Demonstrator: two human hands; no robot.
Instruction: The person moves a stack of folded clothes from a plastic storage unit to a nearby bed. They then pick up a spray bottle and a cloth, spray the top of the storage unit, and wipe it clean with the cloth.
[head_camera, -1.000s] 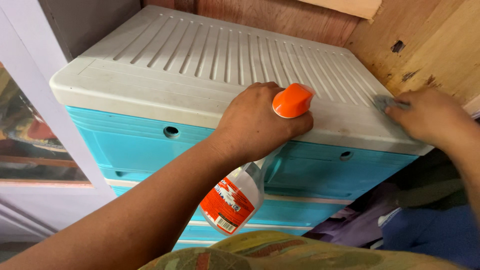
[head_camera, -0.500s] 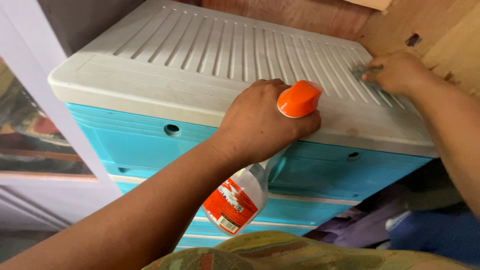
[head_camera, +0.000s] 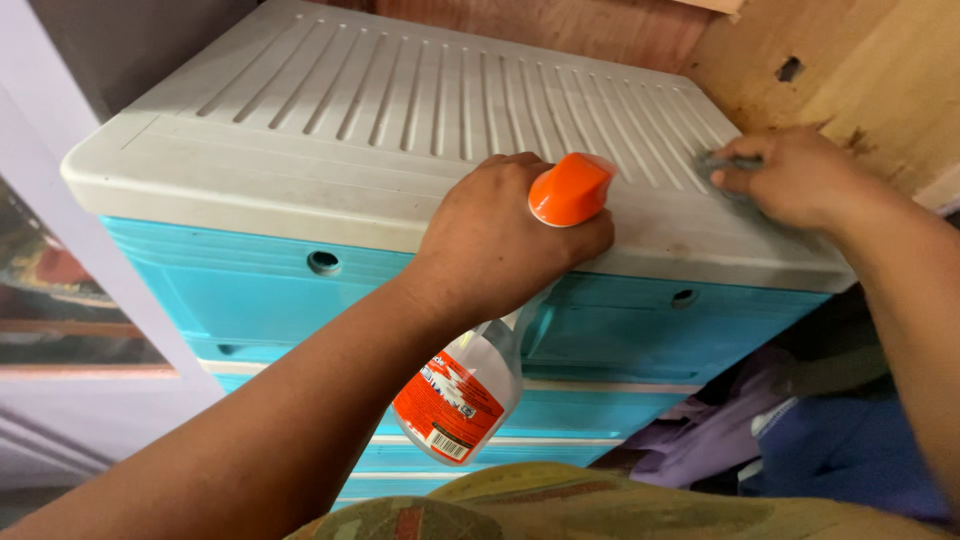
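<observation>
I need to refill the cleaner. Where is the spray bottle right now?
Centre of the head view: the left hand grips the spray bottle by its neck, hanging in front of the turquoise drawers.

Matt ribbed plastic cabinet top (head_camera: 400, 120), glossy bottle (head_camera: 470, 385), rough wood wall (head_camera: 860, 80)

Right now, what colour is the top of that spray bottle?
Bright orange: the spray bottle's nozzle cap shows best in the head view, above the left hand holding it.
</observation>
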